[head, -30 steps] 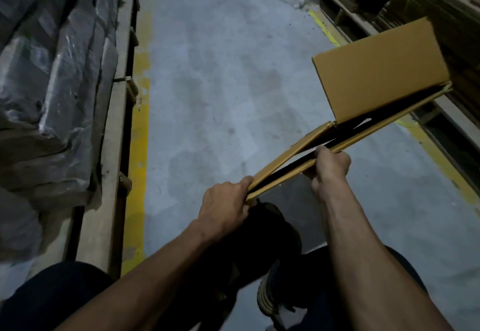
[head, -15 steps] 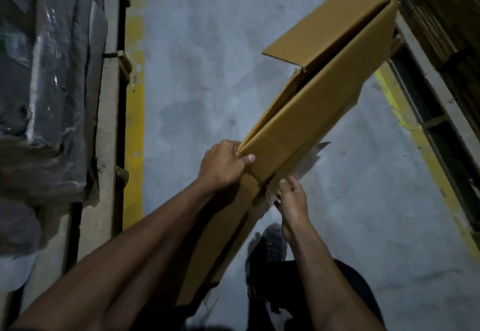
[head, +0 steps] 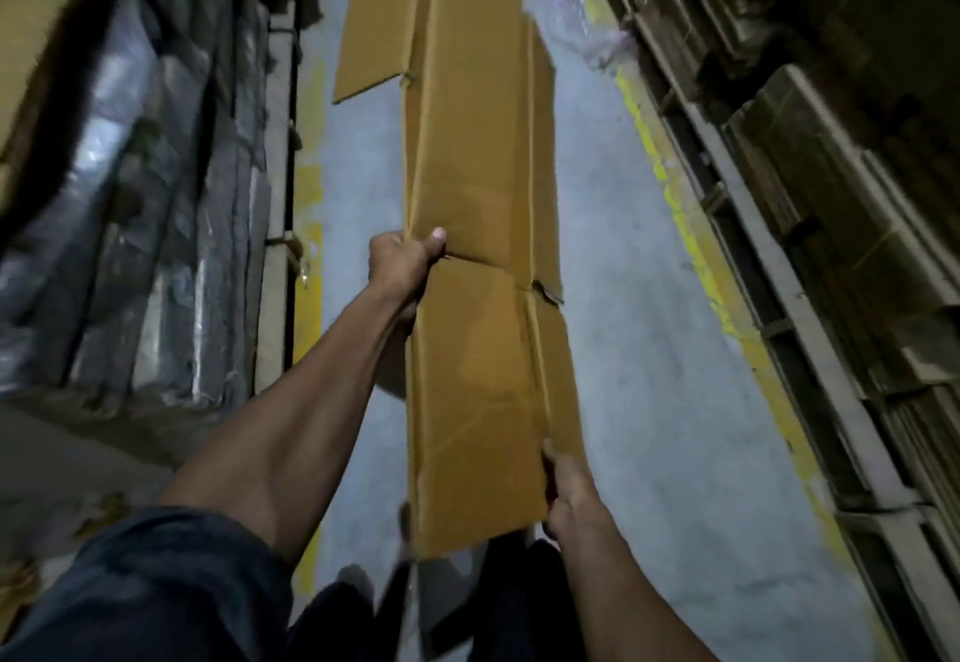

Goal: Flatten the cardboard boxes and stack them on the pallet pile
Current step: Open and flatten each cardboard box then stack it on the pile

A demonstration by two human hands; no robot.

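A brown cardboard box (head: 470,152), pressed nearly flat, stretches lengthwise away from me over the aisle floor. My left hand (head: 402,261) grips its left edge at mid-length, thumb on the top face. My right hand (head: 563,490) holds the near right edge, fingers hidden behind the cardboard. One end flap (head: 376,17) hangs loose at the far left. Stacks of flattened cardboard on pallets (head: 841,183) line the right side.
Plastic-wrapped dark bundles (head: 130,204) on a pallet fill the left side. The grey concrete aisle (head: 639,323) runs between yellow floor lines (head: 691,240). Crumpled clear plastic (head: 576,17) lies at the far end. My legs and shoes show at the bottom.
The box has swung from slanting up to the right to lying lengthwise straight ahead and has collapsed flatter. My right hand has slid down to the near right edge.
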